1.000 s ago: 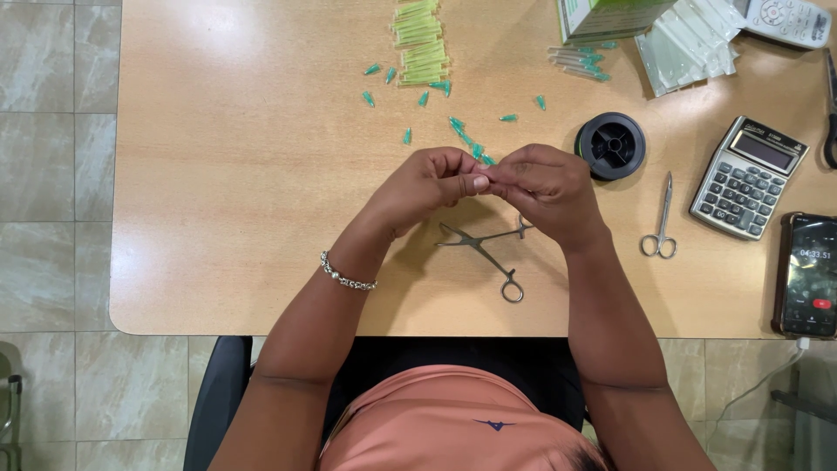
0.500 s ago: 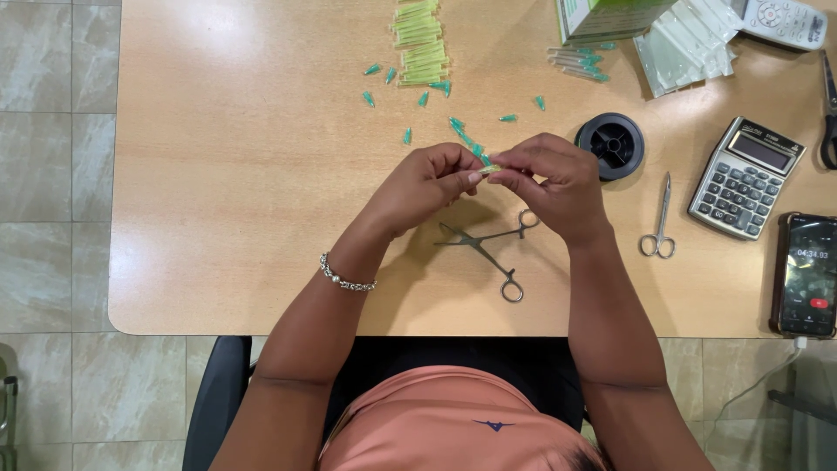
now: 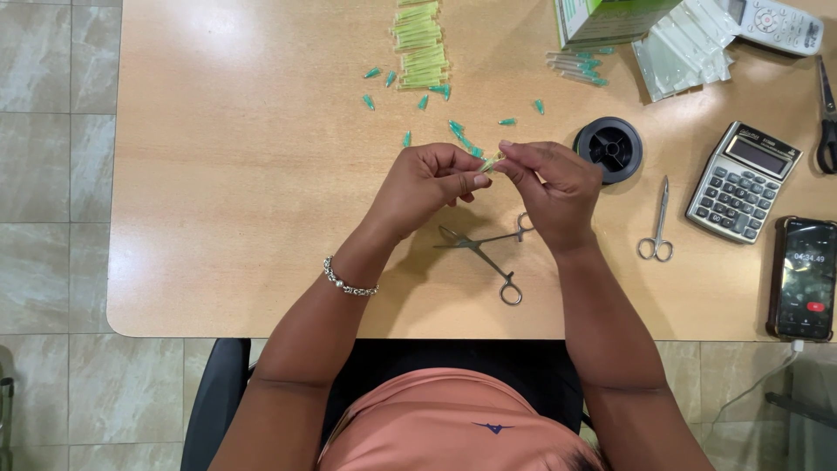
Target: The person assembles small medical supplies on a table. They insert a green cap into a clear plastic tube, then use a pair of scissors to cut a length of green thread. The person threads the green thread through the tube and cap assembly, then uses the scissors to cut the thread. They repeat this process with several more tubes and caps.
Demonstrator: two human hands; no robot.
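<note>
My left hand [image 3: 427, 181] and my right hand [image 3: 551, 185] meet above the middle of the wooden table [image 3: 244, 174]. Between their fingertips they pinch one small pale green capped needle piece [image 3: 490, 161]. Below the hands lie metal forceps [image 3: 484, 253], open on the table. Several loose teal needle caps [image 3: 458, 131] are scattered just beyond the hands. Further back lies a row of pale green tubes [image 3: 418, 44]. A beaded bracelet [image 3: 349, 283] circles my left wrist.
A black spool [image 3: 608, 148] sits right of my hands. Small scissors [image 3: 658, 222], a calculator [image 3: 743, 180] and a phone [image 3: 806, 277] lie at the right. A green box [image 3: 610, 17], clear packets [image 3: 684, 48], a remote [image 3: 776, 22] and black-handled scissors [image 3: 826, 118] are at the back right.
The hands stay together over the same spot; only the fingertips have shifted slightly around the small green piece.
</note>
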